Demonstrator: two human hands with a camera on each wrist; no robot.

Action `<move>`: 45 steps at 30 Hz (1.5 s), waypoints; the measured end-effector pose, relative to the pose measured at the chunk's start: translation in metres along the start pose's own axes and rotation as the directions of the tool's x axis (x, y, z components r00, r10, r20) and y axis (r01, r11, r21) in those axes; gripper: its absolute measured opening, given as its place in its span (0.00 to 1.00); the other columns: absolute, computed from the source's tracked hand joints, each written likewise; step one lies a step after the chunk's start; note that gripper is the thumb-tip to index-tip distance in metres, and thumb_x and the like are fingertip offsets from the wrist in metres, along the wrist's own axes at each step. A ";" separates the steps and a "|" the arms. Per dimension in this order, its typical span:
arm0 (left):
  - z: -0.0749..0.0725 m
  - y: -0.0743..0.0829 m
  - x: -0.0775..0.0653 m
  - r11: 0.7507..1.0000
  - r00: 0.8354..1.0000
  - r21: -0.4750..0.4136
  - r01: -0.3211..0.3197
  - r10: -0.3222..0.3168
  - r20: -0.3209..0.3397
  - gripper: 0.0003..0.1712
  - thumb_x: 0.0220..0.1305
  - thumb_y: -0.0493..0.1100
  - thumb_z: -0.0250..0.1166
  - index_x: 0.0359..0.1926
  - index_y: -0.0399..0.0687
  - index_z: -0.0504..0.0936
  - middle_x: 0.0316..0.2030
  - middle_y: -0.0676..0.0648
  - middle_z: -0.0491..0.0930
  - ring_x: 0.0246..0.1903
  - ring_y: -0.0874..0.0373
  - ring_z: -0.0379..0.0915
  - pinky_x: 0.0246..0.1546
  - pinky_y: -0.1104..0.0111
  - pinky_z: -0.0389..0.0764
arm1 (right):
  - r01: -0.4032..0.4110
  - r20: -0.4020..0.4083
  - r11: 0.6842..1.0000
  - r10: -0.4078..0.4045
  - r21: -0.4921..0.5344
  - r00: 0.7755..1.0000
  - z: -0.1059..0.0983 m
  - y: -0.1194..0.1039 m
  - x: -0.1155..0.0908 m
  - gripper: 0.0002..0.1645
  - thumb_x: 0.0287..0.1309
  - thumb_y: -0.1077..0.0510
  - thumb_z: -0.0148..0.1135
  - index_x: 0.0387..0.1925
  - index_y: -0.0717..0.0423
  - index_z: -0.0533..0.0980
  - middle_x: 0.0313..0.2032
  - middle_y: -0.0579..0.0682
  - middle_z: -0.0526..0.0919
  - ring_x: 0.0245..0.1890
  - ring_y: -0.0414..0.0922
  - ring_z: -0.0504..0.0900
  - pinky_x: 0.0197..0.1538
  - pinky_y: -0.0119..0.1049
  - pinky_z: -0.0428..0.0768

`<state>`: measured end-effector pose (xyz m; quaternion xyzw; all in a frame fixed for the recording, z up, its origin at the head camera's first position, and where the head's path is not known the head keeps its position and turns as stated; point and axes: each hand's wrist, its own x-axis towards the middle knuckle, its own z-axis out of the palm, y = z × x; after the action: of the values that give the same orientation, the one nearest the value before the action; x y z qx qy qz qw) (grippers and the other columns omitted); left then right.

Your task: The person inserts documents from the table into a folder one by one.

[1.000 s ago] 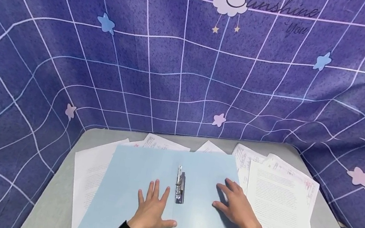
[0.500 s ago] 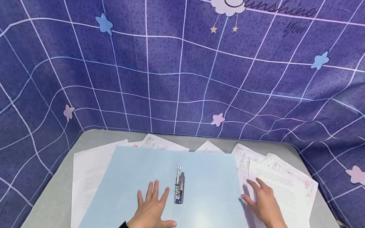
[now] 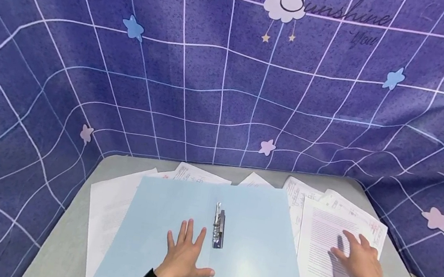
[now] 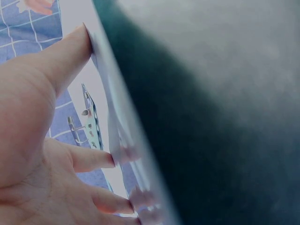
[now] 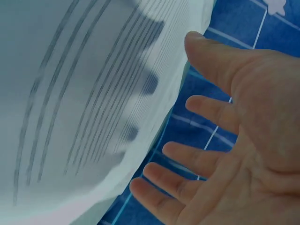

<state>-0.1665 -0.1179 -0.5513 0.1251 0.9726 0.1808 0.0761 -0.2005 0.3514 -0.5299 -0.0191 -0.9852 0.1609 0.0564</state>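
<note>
A light blue folder (image 3: 169,207) lies spread flat on the table, with a metal clip (image 3: 219,225) fixed near its middle fold. My left hand (image 3: 184,258) rests on the folder's left half, fingers spread and straight. In the left wrist view its fingertips touch the folder surface, and the metal clip (image 4: 91,122) stands beyond them. To the right of the folder, my right hand (image 3: 362,262) hovers over a printed sheet (image 3: 323,247), fingers apart and holding nothing. The right wrist view shows a gap between the fingers and the lined sheet (image 5: 93,93), with the hand's shadow on it.
More papers stick out around the folder: a sheet (image 3: 104,221) at the left, others (image 3: 200,174) behind it, and pink-marked forms (image 3: 376,226) at the right. The grey table (image 3: 61,248) ends at a purple grid-patterned curtain (image 3: 197,69) at the back and sides.
My right hand has moved rightward, from above the folder's right half to over the printed sheet beside it. The left hand has stayed in place on the folder.
</note>
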 end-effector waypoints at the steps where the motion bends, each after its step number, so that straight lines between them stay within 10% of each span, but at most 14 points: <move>1: 0.000 0.000 0.000 1.000 1.000 0.004 0.000 0.000 0.002 0.64 0.49 0.74 0.74 0.77 0.41 0.64 0.76 0.23 0.45 0.77 0.26 0.36 0.64 0.22 0.38 | -0.015 0.017 1.000 0.015 0.002 1.000 -0.001 0.004 -0.002 0.42 0.59 0.48 0.73 0.65 0.69 0.67 0.61 0.87 0.61 0.53 0.89 0.64 0.46 0.79 0.70; 13: 0.001 -0.002 0.002 1.000 1.000 0.012 0.006 -0.006 0.006 0.66 0.48 0.76 0.74 0.77 0.42 0.64 0.77 0.23 0.45 0.77 0.26 0.36 0.63 0.21 0.39 | -0.236 0.234 0.971 0.237 -0.034 0.943 -0.008 0.025 -0.007 0.56 0.58 0.37 0.71 0.68 0.73 0.58 0.57 0.88 0.62 0.52 0.86 0.62 0.49 0.74 0.69; 28: 0.002 -0.001 0.001 1.000 1.000 0.006 -0.006 0.007 -0.012 0.65 0.48 0.75 0.74 0.77 0.41 0.64 0.76 0.23 0.45 0.77 0.26 0.37 0.63 0.21 0.39 | -0.319 0.294 0.947 0.318 -0.045 0.901 -0.005 0.026 -0.009 0.56 0.60 0.36 0.69 0.69 0.73 0.57 0.61 0.87 0.60 0.56 0.86 0.60 0.54 0.75 0.67; 45: 0.003 -0.003 0.001 1.000 1.000 0.008 -0.018 0.018 -0.004 0.64 0.50 0.75 0.73 0.78 0.42 0.63 0.77 0.24 0.45 0.77 0.26 0.36 0.64 0.22 0.38 | -0.304 0.242 0.953 0.297 -0.010 0.924 -0.007 0.027 -0.012 0.53 0.60 0.39 0.70 0.67 0.73 0.59 0.58 0.87 0.62 0.53 0.85 0.62 0.49 0.72 0.70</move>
<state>-0.1674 -0.1196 -0.5552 0.1337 0.9723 0.1777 0.0721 -0.1872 0.3781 -0.5334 -0.1494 -0.9678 0.1824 -0.0885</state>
